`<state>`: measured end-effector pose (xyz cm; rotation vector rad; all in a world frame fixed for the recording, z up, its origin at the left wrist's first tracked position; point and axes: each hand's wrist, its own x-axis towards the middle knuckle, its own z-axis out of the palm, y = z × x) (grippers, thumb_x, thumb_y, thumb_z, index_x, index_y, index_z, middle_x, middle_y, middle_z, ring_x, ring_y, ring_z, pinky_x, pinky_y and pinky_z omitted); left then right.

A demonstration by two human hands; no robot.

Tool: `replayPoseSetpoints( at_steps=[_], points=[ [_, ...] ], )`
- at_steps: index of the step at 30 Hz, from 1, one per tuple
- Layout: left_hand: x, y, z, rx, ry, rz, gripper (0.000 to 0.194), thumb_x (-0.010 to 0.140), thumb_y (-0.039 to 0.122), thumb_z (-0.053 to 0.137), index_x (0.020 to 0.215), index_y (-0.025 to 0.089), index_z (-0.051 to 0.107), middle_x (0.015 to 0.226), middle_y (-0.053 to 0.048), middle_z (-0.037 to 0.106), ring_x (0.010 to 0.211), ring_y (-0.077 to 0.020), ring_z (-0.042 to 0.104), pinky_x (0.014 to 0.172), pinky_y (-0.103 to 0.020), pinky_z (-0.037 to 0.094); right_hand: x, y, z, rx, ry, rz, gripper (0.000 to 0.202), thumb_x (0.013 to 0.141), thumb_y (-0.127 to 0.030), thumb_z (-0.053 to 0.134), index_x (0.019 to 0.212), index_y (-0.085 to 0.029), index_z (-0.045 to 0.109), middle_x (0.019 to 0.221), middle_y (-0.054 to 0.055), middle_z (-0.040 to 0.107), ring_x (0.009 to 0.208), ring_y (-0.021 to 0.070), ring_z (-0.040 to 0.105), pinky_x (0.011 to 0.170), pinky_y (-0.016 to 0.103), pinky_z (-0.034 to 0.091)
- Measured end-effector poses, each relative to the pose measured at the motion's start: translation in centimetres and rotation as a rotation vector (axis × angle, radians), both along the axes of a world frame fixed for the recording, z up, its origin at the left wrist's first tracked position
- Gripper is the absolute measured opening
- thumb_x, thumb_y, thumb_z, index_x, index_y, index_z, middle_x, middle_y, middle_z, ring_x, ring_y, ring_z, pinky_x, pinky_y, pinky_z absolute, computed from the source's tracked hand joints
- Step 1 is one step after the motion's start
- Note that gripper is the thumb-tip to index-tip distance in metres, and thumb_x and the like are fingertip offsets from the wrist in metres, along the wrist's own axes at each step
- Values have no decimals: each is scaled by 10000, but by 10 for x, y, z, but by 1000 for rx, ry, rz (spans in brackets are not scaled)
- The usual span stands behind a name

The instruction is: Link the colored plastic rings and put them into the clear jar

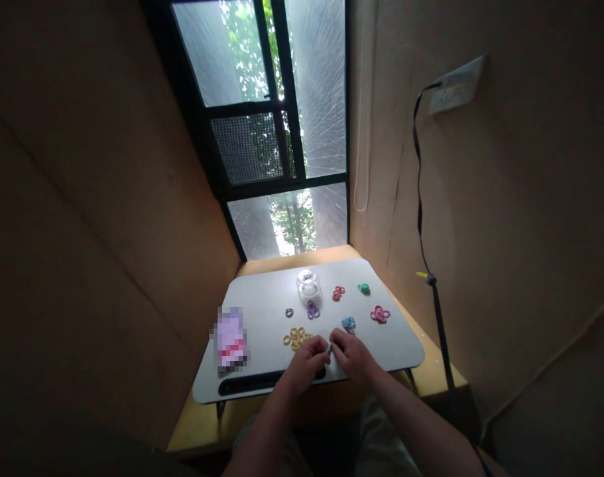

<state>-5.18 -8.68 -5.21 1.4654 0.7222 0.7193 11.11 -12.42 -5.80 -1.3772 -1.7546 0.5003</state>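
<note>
Near the front edge of the white lap table (pixel 262 291), my left hand (pixel 309 362) and my right hand (pixel 350 354) meet with fingers pinched. Between their fingertips is a small green band (pixel 329 347), gripped from both sides. Yellow rings (pixel 294 338) lie just beyond my left hand, and a light blue pile (pixel 348 323) just beyond my right. Farther back are a purple pile (pixel 313 309), a red pile (pixel 338 293), a green pile (pixel 364 289), a pink pile (pixel 380 314) and a small dark ring (pixel 289 313).
A clear round container (pixel 308 285) stands at the table's back middle. A blurred pink and purple packet (pixel 231 339) lies at the left. A black slot (pixel 252 382) runs along the front edge. On the right wall, a cord (pixel 420 179) hangs from an outlet (pixel 453 93).
</note>
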Motion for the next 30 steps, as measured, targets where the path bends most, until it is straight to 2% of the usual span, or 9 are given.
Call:
replayPoseSetpoints(
  at_steps=[4, 7, 11, 17, 25, 30],
  points=[
    [0, 0, 1, -57, -15, -95, 227, 706, 320, 629, 716, 177, 453, 510, 65, 484, 411, -46, 331, 428, -191, 228, -1, -2, 0, 4, -33, -8, 87, 827, -179, 455, 753, -213, 484, 666, -31, 519, 630, 130, 488, 606, 238, 340],
    [3, -2, 4, -65, -22, -101, 256, 700, 336, 634, 682, 181, 431, 519, 43, 525, 421, -54, 382, 441, -192, 271, -1, -3, 2, 6, -39, -12, 84, 826, -181, 456, 756, -211, 493, 663, -30, 530, 622, 128, 488, 595, 235, 329],
    [7, -5, 4, -30, 9, -41, 230, 732, 348, 583, 672, 176, 442, 560, 22, 550, 458, -66, 426, 470, -199, 327, -1, -4, 2, 4, -48, -23, 83, 827, -184, 452, 760, -210, 494, 649, -32, 525, 607, 123, 478, 581, 232, 313],
    [7, -8, -4, 114, 144, 32, 166, 773, 297, 511, 672, 174, 463, 569, 23, 540, 491, -82, 435, 474, -201, 317, -1, -3, 0, 31, -85, -23, 77, 778, -159, 485, 718, -205, 474, 637, -40, 501, 598, 113, 450, 570, 228, 293],
    [7, -6, -8, 250, 243, 149, 237, 825, 340, 525, 663, 175, 470, 551, 37, 499, 512, -87, 425, 498, -201, 313, 0, -1, -3, 20, -36, -32, 103, 781, -161, 496, 688, -203, 484, 625, -37, 526, 583, 111, 451, 562, 226, 301],
    [8, -2, -12, 200, 199, 176, 252, 839, 392, 538, 715, 175, 507, 564, 34, 517, 509, -96, 454, 499, -205, 346, 0, -1, -2, 29, -5, -45, 107, 796, -164, 491, 696, -202, 490, 634, -32, 534, 591, 114, 464, 571, 228, 317]
  ],
)
